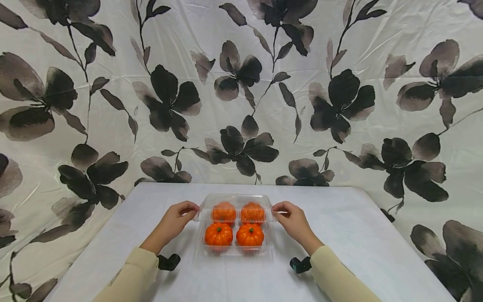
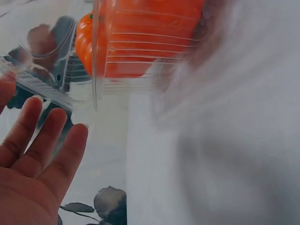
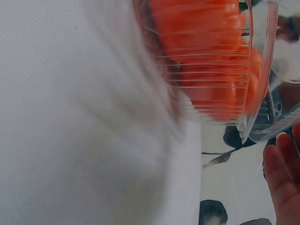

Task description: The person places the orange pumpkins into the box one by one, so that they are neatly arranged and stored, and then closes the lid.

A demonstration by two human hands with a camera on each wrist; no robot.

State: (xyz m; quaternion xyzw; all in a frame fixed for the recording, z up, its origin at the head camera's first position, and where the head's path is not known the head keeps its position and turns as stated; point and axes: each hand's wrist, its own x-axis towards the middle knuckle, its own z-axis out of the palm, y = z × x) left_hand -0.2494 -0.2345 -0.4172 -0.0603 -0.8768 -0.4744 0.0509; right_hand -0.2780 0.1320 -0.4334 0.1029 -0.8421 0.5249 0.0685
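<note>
A clear plastic clamshell container [image 1: 237, 251] sits on the white table, with small orange pumpkins inside in two rows. The front pair, a left pumpkin [image 1: 219, 235] and a right pumpkin [image 1: 250, 235], show plainly; the back pair is seen through the tilted-up clear lid [image 1: 237, 200]. At the lid's left corner my left hand [image 1: 171, 224] pinches the edge with thumb and index finger. My right hand [image 1: 296, 224] pinches the right corner likewise. In the left wrist view the other fingers [image 2: 63, 154] are spread below the lid; in the right wrist view fingers [image 3: 279, 173] show beside it.
The white table [image 1: 339, 235] extends around the container on all sides. Behind it hangs a pale cloth [image 1: 294, 105] printed with dark flowers. A small black device [image 1: 169, 262] is strapped at the left wrist, and a similar device [image 1: 300, 265] at the right.
</note>
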